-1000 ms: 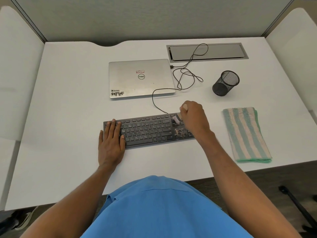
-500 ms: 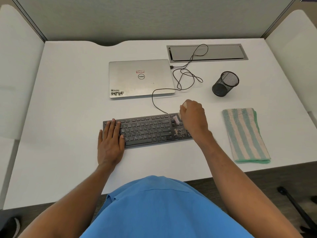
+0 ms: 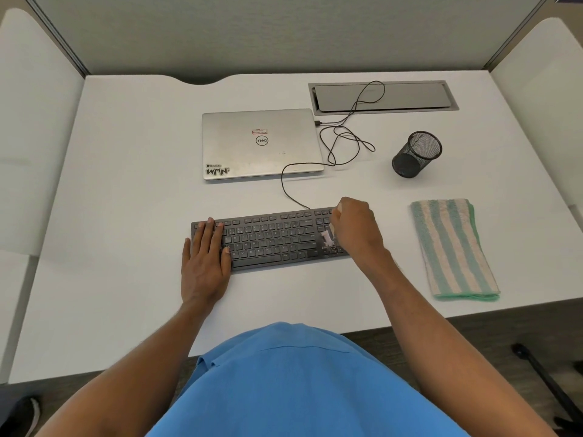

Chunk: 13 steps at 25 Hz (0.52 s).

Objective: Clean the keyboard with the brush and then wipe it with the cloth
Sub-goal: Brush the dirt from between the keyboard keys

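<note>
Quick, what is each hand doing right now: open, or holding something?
Left hand: open, lying flat on the left end of the keyboard.
Right hand: closed round the brush, at the keyboard's right end.

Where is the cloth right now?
In the head view, the cloth lies folded on the desk, right of the keyboard and nearer than the mesh cup.

Brush [image 3: 328, 238] nearer keyboard [image 3: 271, 241] front (right hand [image 3: 358, 230] too)

Most of the brush [image 3: 328, 237] is hidden in the right hand [image 3: 356, 230], bristle end blurred. That hand hides the keyboard [image 3: 271, 241] right end; the left hand [image 3: 205, 264] covers its left edge.
</note>
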### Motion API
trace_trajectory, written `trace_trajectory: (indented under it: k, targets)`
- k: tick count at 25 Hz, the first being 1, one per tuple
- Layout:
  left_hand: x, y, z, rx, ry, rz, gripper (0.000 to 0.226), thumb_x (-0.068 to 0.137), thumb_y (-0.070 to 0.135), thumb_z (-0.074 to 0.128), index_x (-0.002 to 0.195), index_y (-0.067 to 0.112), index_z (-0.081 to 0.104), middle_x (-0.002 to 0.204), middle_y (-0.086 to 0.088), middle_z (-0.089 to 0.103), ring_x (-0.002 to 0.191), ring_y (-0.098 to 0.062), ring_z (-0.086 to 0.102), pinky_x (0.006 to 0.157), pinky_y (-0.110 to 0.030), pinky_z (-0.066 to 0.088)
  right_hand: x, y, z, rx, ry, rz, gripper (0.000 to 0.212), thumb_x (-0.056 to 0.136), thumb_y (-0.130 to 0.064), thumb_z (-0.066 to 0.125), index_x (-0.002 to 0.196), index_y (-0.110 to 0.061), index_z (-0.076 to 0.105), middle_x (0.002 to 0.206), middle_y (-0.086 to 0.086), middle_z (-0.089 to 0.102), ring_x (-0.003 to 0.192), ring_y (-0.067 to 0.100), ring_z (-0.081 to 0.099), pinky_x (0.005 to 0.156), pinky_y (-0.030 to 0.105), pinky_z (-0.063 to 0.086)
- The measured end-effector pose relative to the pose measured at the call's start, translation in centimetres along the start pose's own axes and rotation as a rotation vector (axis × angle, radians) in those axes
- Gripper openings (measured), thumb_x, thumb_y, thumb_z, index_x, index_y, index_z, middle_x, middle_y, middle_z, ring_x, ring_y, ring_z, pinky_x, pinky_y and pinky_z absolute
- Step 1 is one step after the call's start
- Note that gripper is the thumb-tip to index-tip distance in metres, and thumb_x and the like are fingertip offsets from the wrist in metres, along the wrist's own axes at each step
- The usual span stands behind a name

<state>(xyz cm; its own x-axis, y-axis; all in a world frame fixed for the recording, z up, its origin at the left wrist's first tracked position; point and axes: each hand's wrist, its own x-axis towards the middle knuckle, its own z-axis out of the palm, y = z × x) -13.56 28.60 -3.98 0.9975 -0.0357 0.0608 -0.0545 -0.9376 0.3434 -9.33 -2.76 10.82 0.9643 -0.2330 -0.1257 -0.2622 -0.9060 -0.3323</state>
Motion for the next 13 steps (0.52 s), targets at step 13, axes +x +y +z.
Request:
trace_trajectory:
  k: [13]
  targets:
    - [0.0, 0.1, 0.0, -0.006, 0.000, -0.004, 0.061, 0.108, 0.038, 0.029, 0.167, 0.023, 0.027, 0.175, 0.000, 0.022, 0.163, -0.020, 0.016, 0.132, -0.051, 0.015, -2.9, 0.6, -0.6, 0.066, -0.074, -0.009, 0.026, 0.104, -0.016, 0.044, 0.082, -0.008, 0.055, 0.071, -0.002, 0.050, 0.056, 0.008, 0.045, 0.046, 0.022, 0.027]
